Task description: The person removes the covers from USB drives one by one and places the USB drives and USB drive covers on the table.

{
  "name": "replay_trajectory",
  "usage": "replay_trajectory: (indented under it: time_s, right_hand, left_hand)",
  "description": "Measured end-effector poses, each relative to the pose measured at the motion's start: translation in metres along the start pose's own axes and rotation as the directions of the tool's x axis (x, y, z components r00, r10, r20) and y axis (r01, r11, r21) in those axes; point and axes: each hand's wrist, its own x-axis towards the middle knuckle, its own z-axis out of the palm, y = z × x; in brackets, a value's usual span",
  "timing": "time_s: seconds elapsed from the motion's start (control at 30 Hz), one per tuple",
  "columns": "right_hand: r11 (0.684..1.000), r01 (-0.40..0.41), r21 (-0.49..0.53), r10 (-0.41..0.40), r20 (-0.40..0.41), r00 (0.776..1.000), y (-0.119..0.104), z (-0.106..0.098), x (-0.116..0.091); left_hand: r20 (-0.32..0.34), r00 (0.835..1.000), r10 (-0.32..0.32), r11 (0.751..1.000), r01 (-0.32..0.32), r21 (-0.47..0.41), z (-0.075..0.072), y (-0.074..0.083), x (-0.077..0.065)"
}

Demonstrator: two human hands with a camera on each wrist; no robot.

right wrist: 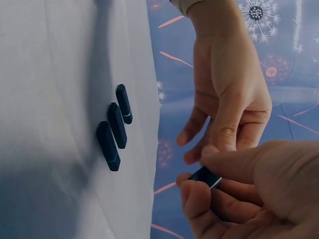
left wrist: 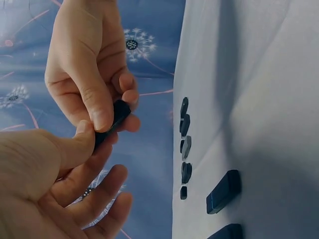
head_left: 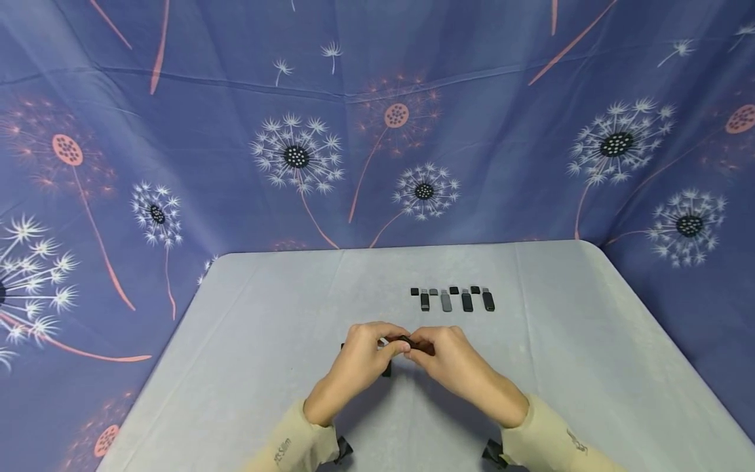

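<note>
Both hands meet over the middle of the table around a small black USB flash drive point(left wrist: 118, 115). My left hand point(head_left: 366, 354) pinches one end between thumb and fingers, and my right hand point(head_left: 457, 360) grips the other end. Fingers cover much of the drive; I cannot tell whether its cap is on. Under and beside the left hand lie three dark flash drives point(right wrist: 117, 125), side by side and partly hidden in the head view. Beyond the hands, several uncapped flash drives point(head_left: 467, 301) stand in a row, each with a small cap point(head_left: 453, 290) near its plug end.
A pale cloth covers the table point(head_left: 253, 314). Behind it and along the sides hangs a blue dandelion-print fabric point(head_left: 360, 164). Black straps point(head_left: 494, 452) show at the sleeve cuffs. One drive point(head_left: 446, 301) in the row is grey.
</note>
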Motion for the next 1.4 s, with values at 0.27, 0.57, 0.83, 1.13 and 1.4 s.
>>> replay_trajectory:
  time_s: [0.27, 0.57, 0.83, 1.13, 1.4]
  right_hand:
    - [1.0, 0.015, -0.014, -0.015, -0.011, 1.0, -0.001, -0.001, -0.001]
    - [0.999, 0.039, -0.016, -0.039, -0.003, 0.999, -0.003, -0.002, -0.002]
    - [1.0, 0.018, -0.003, -0.018, 0.032, 0.999, -0.008, -0.002, -0.002]
    - [0.999, 0.041, 0.005, -0.041, 0.017, 0.999, -0.012, -0.002, 0.0]
    - [0.998, 0.06, 0.01, -0.06, 0.004, 0.998, -0.013, -0.003, -0.001]
  left_hand:
    - [0.005, 1.0, -0.017, 0.999, 0.017, -0.03, 0.001, 0.0, -0.003]
    - [0.009, 1.0, 0.015, 1.0, -0.015, -0.014, -0.002, -0.002, -0.002]
    - [0.03, 0.999, 0.021, 1.0, -0.02, -0.021, -0.004, -0.002, -0.003]
    - [0.061, 0.997, 0.054, 0.998, -0.055, 0.009, -0.012, -0.001, -0.003]
    - [0.061, 0.997, 0.057, 0.998, -0.058, 0.015, -0.01, -0.001, -0.004]
